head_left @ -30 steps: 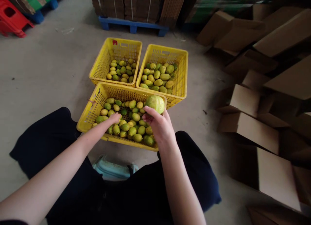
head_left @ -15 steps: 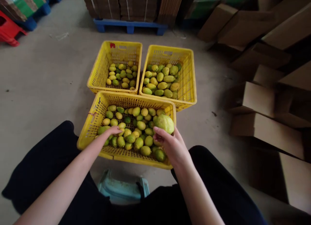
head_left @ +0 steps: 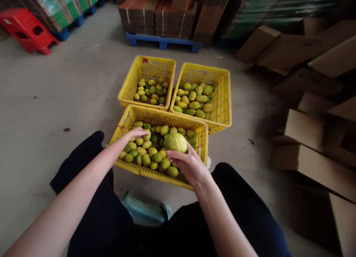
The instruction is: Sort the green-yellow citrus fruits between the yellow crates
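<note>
My right hand (head_left: 190,162) is wrapped round a large pale green fruit (head_left: 176,142) above the right part of the near yellow crate (head_left: 164,178). My left hand (head_left: 137,133) has its fingers closed on a yellow-green lemon (head_left: 147,135) over the left part of the same crate. Many yellow and green lemons lie below both hands. Behind stand two more yellow crates, the back left one (head_left: 122,92) with smaller lemons and the back right one (head_left: 226,97) with larger ones.
A turquoise stool (head_left: 143,209) is between my knees. Open cardboard boxes (head_left: 304,127) pile up on the right. A blue pallet (head_left: 164,40) bears flattened cartons at the back. A red stool (head_left: 29,31) is at the far left.
The view has shifted, so the crates appear further right and the back ones lower. My left hand has moved away from me over the crate; the large fruit has moved left, closer to it.
</note>
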`<control>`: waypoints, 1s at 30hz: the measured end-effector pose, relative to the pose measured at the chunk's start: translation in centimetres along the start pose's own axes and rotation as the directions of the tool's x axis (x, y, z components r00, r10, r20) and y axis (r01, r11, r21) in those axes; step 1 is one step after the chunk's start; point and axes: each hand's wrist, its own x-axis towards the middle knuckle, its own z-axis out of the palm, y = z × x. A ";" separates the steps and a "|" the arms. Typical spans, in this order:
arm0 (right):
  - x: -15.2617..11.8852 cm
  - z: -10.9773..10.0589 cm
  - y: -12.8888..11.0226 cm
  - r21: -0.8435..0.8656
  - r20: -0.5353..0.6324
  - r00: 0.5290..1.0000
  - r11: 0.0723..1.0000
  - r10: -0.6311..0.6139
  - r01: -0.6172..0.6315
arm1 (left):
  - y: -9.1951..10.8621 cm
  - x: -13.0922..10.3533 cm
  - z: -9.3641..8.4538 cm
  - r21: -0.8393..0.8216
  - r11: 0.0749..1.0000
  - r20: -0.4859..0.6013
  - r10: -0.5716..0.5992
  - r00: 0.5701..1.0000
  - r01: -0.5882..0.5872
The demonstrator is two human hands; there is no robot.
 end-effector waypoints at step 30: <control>1.1 1.3 -2.6 -0.455 0.066 0.443 0.369 -0.894 0.810 | 12.1 -15.7 0.3 -0.632 0.368 -0.293 0.701 0.650 -0.682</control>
